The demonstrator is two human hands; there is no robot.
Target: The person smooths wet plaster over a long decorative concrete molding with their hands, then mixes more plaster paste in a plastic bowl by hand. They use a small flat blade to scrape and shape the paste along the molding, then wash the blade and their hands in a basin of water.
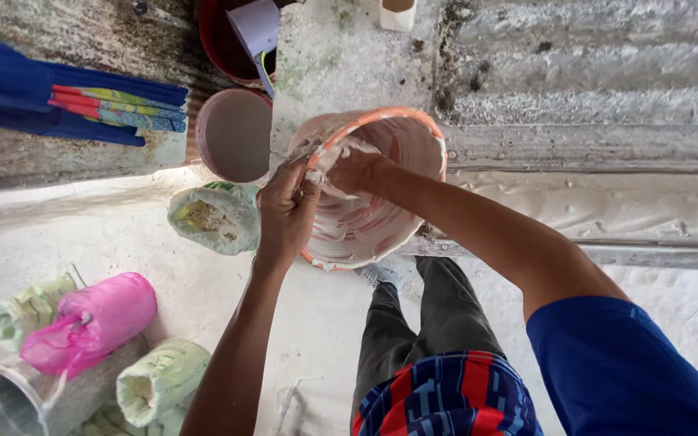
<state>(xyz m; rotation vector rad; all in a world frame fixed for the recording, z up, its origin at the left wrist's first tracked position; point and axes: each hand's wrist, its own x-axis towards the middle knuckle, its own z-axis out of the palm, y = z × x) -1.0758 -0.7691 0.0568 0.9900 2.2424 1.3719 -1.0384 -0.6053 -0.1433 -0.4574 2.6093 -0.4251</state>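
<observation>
An orange bucket (414,137), smeared inside with white paste, is tilted toward me on the edge of a concrete ledge. My left hand (284,211) grips its near rim, thumb over the edge. My right hand (355,171) reaches inside the bucket and presses against the white-coated wall; its fingers are covered in the white paste, and whether it holds anything is not visible.
A round pinkish tub of pale liquid (236,133) and a dark red bucket with a lilac scoop (254,28) stand at the back. An open sack of powder (213,216) lies left. A pink bag (94,319), green rolled sacks (159,383) and a metal can (2,400) sit lower left.
</observation>
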